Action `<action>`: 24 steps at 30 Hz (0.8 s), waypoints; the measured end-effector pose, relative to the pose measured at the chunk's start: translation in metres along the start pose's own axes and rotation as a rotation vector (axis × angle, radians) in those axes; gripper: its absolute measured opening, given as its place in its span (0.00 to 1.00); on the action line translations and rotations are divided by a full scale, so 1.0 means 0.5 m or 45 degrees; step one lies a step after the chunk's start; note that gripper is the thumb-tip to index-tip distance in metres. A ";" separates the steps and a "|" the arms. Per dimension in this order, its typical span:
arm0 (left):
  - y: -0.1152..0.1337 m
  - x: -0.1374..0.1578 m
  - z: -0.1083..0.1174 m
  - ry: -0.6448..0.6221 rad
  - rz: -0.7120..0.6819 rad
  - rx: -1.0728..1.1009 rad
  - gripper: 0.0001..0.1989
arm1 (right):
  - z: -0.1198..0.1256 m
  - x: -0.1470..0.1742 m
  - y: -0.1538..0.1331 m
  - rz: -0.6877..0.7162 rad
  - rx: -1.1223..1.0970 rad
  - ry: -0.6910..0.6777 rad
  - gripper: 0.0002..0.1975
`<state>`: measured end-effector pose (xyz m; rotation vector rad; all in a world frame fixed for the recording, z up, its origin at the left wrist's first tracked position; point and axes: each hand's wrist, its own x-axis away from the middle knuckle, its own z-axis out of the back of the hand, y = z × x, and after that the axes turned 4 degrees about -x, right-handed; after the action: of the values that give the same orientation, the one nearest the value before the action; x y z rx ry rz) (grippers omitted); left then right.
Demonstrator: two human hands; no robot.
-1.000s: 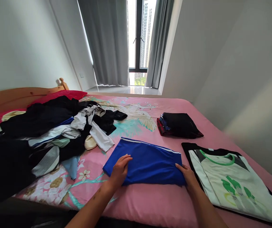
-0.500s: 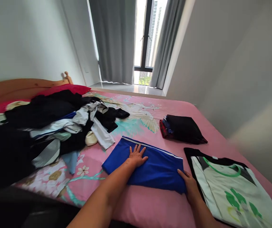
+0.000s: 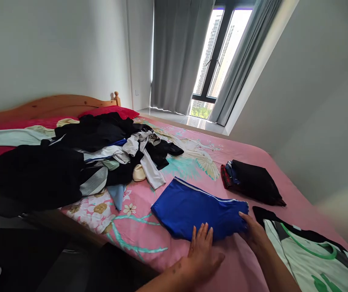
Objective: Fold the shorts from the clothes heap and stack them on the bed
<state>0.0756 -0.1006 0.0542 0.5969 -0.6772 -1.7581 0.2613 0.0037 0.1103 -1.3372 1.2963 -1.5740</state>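
Observation:
A folded blue garment [image 3: 198,207] with a white stripe along its far edge lies on the bed in front of me. My right hand [image 3: 254,233] pinches its right end, where the cloth bunches and lifts slightly. My left hand [image 3: 203,253] is open, palm down, with its fingertips at the garment's near edge. Whether the blue piece is shorts or trousers I cannot tell. Just right of my right hand lies a white T-shirt [image 3: 308,251] with green trim, flat on top of a black garment.
A large heap of loose clothes [image 3: 101,150], mostly black and white, covers the left of the bed. Farther back on the right sits a folded stack [image 3: 253,182] with black cloth on top. The bed's near edge runs below my left arm; a wooden headboard [image 3: 70,100] stands at left.
My left hand has slid from the middle of the blue garment back to its near edge. The garment's right end is now gathered in my right hand. The view has turned left.

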 end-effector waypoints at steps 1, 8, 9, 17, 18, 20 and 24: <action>-0.004 0.022 -0.007 0.035 -0.001 0.030 0.39 | -0.038 0.005 -0.015 -0.003 0.008 0.000 0.30; -0.129 0.167 -0.051 0.268 -0.101 0.350 0.27 | -0.317 0.001 -0.002 0.091 0.246 0.002 0.33; -0.148 0.180 -0.045 0.291 -0.119 0.364 0.25 | -0.347 -0.001 0.010 0.098 0.277 -0.009 0.32; -0.153 0.210 0.088 0.476 -0.170 0.359 0.11 | -0.484 -0.006 0.073 0.082 0.360 -0.138 0.28; -0.146 0.208 0.104 0.499 -0.136 0.344 0.10 | -0.487 -0.004 0.073 0.076 0.344 -0.177 0.27; -0.140 0.201 0.133 0.568 -0.084 0.303 0.09 | -0.476 0.004 0.068 0.105 0.299 -0.247 0.25; -0.155 0.162 0.191 0.750 -0.046 0.194 0.08 | -0.391 0.032 0.051 0.327 0.239 -0.208 0.20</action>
<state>-0.0641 -0.1466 0.0628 1.1766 -0.3857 -1.4609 0.0658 0.0310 0.0959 -1.1104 1.1403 -1.3449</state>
